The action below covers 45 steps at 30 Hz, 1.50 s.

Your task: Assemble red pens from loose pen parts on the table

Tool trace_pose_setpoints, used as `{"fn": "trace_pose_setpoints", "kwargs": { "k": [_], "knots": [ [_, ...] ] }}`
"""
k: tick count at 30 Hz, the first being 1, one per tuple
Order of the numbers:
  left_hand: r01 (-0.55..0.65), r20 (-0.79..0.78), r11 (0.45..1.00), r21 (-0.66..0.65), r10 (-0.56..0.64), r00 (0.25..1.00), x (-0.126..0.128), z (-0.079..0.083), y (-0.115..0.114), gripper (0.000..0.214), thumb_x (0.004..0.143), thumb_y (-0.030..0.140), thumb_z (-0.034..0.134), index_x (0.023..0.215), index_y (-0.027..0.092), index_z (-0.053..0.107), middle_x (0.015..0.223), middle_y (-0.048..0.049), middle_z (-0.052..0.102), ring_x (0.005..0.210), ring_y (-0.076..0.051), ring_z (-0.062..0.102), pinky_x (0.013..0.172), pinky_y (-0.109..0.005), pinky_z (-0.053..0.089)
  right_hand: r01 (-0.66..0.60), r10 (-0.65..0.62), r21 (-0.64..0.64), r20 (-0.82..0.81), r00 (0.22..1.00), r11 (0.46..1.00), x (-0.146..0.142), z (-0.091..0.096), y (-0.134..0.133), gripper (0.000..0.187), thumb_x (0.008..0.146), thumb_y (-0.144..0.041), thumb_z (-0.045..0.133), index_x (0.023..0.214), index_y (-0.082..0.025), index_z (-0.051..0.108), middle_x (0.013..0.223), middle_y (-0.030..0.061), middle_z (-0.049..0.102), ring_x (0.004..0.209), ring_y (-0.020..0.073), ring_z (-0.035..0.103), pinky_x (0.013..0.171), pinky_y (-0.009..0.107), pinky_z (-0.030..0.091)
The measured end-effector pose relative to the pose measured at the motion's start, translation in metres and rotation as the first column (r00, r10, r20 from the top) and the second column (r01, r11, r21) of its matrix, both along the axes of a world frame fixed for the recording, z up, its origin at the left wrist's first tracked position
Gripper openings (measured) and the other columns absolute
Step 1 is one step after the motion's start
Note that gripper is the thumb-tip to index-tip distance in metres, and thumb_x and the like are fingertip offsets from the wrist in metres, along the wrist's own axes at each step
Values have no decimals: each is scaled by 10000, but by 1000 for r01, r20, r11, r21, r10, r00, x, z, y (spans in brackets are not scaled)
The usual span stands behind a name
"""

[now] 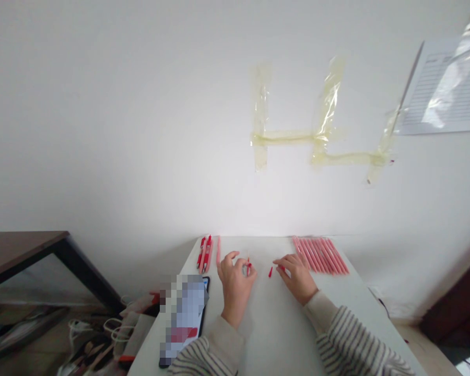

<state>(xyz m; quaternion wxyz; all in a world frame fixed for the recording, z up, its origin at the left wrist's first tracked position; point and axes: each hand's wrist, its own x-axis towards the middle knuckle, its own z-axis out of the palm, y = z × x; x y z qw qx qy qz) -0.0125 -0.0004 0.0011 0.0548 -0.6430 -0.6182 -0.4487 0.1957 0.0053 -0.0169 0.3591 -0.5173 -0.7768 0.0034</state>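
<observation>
Assembly of pen parts looked in hand, we judged. Left hand (235, 284) pinched a thin red refill (248, 265); right hand (297, 277) closed on a small red tip (281, 268), with a loose red cap (270, 272) on the bench (274, 329) between them. Pink barrels (321, 255) lay just right. Mating parts needed fine alignment.

It looked like a plain room used as a makeshift workroom. A small white table (266, 334) stood against a bare white wall (141, 130) that bore old yellowed tape (297, 138) and a printed sheet (454, 99). Red pens (321, 256) lay in rows on the table. Beside it were a dark desk (19, 250) and cables (78, 329) on the floor.
</observation>
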Motion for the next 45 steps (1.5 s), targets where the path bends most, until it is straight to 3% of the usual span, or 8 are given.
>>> {"fn": "trace_pose_setpoints", "kwargs": {
  "k": [8,18,33,45],
  "knots": [
    [51,-17,997,-51,-52,999,7,-4,3,91,751,193,667,816,229,720,1219,-86,590,1145,-265,558,1066,-506,422,5,-5,20,7,1000,1000,-1,1,-1,190,948,-219,588,1048,-291,732,944,30,726,977,235,631,1020,466,369],
    [29,24,998,-64,-27,999,6,2,0,135,759,206,658,865,241,735,1274,-97,565,1228,-302,514,1094,-521,416,14,-14,34,16,1000,999,0,0,0,197,954,-236,574,1052,-299,734,939,27,730,972,228,640,1047,481,362],
    [175,64,980,-93,-169,983,10,0,0,123,732,161,654,818,238,696,1263,-85,554,1223,-275,521,1092,-513,421,-1,2,-11,30,1000,1000,-4,0,-2,207,963,-238,554,1048,-302,732,964,21,737,999,220,647,1030,478,388],
    [201,-50,975,-92,-207,977,11,10,-12,111,717,139,640,790,221,623,1271,-87,555,1277,-277,493,1181,-612,251,10,-9,-4,26,1000,1000,-2,2,-2,201,956,-236,567,1039,-295,741,960,28,741,989,223,649,1040,476,389]
  ]
}}
